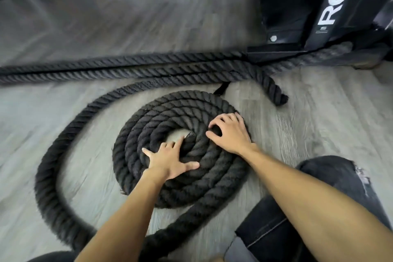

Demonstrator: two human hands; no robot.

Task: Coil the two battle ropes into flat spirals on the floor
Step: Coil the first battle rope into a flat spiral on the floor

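A: Where's the rope?

B: A black coil [180, 149] lies flat on the grey floor [297, 112], about 5 turns around a small bare centre. Its loose tail [53, 155] swings out left in a wide loop and comes back under the arms at the bottom edge.

A: And the hands?

B: Left hand [170, 160] is pressed flat on the coil's near-left turns, fingers spread wide, grip holding nothing. Right hand [231, 132] rests on the right side, fingers curled loosely on the turns, not closed around the rope.

A: The other rope?

B: Straight strands [127, 70] run side by side across the floor beyond the coil, and 1 end [276, 93] curls down just right of it. They lead toward a black rack [319, 17] at the upper right. A denim knee [331, 176] sits lower right.
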